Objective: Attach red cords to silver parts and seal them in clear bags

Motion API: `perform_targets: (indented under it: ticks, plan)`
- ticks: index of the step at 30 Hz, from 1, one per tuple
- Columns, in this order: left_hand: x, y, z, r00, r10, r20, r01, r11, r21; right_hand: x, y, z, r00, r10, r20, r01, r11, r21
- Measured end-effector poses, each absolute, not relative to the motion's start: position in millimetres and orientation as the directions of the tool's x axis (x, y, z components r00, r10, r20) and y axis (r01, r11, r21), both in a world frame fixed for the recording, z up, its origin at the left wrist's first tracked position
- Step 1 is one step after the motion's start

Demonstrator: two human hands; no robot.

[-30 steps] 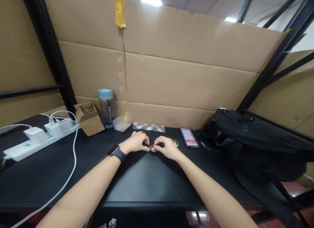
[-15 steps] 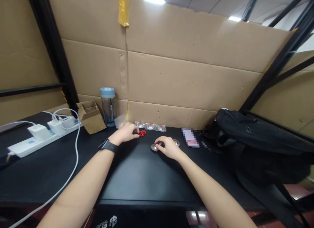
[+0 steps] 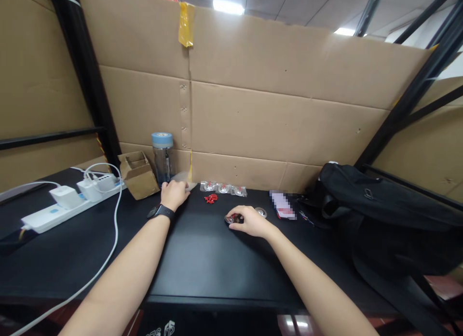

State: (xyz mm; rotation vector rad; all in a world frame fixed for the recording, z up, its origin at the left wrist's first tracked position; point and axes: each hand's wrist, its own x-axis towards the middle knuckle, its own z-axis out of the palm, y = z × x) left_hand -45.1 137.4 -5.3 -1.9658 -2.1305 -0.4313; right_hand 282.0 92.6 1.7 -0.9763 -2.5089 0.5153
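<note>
My right hand [image 3: 249, 221] rests on the black table [image 3: 202, 259], its fingers closed on a small round silver part with a red piece [image 3: 231, 218]. A second silver disc [image 3: 260, 212] lies just right of it. My left hand [image 3: 174, 193], with a black watch on the wrist, reaches to the back of the table and touches a clear plastic bag [image 3: 186, 181]; its fingers are curled. A small heap of red parts [image 3: 210, 198] lies loose between the hands. Three small bagged silver parts [image 3: 223, 188] lie along the cardboard wall.
A clear bottle with a blue lid [image 3: 162, 155] and a small open cardboard box [image 3: 138, 174] stand at the back left. A white power strip with chargers [image 3: 68, 200] and cables lies left. A black bag [image 3: 383, 215] fills the right side. Cardboard walls enclose the table.
My left hand left the silver part, set the red parts down near the back and moved on left to the plastic bag. My right hand stayed on the silver part.
</note>
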Motion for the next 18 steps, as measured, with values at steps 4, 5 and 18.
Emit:
perform_targets:
  ticks: [4, 5, 18]
  plan:
    - [-46.5, 136.7, -2.7, -0.097, 0.927, 0.363, 0.993, 0.067, 0.092, 281.3, 92.3, 4.3, -0.705, 0.671, 0.227, 0.520, 0.708, -0.478]
    - [-47.0, 136.5, -1.8, -0.103, 0.923, 0.371, 0.992, 0.069, 0.103, 281.1, 92.2, 4.5, -0.714, 0.662, 0.227, 0.510, 0.714, -0.480]
    - [-39.0, 127.2, 11.6, -0.134, 0.857, 0.497, 0.984, 0.056, 0.168, 283.0, 90.7, 5.6, -0.730, 0.649, 0.214, 0.545, 0.742, -0.390]
